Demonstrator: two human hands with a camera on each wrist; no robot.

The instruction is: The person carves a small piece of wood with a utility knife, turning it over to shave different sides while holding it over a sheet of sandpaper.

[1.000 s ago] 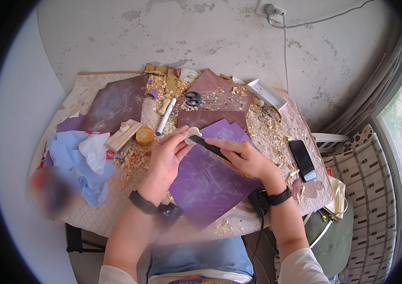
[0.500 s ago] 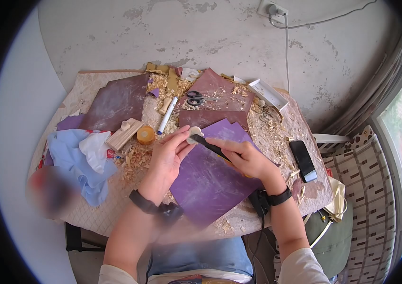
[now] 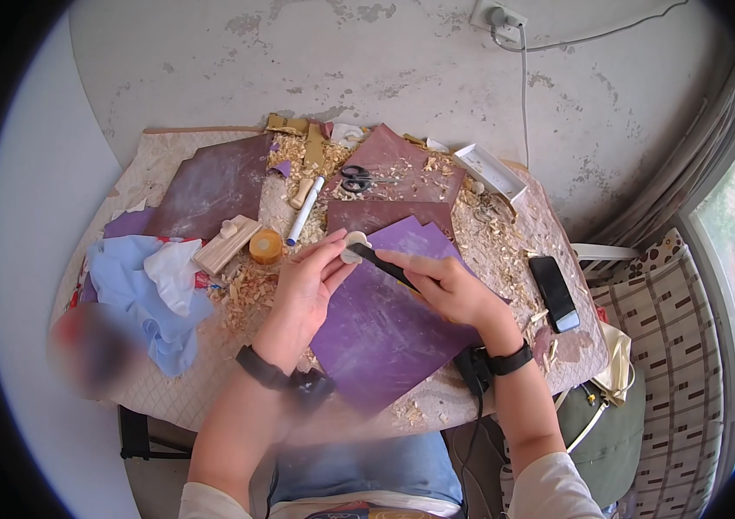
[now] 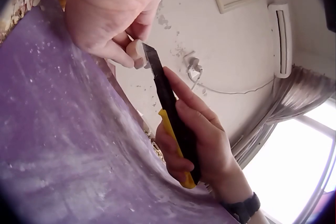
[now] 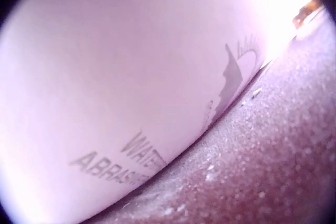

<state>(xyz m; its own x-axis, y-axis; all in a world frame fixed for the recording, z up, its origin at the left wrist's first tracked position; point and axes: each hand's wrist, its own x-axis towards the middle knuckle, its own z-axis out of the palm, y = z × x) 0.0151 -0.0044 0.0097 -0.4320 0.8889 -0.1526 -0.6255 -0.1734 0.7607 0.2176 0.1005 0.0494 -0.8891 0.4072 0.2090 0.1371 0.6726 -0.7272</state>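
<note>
Knife [image 4: 167, 95] shifted slightly, lettering [image 5: 139, 151] R-wrist cam only.

Black-handled scissors [image 3: 365, 181] near a white marker [image 3: 305, 212], dark phone [image 3: 552, 292] farther right, blue cloth [image 3: 128, 281] far left.

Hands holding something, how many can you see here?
2. The left hand pinches a pale piece, left of the right hand, which grips a knife over the purple sheet. No other hand shows.
</note>
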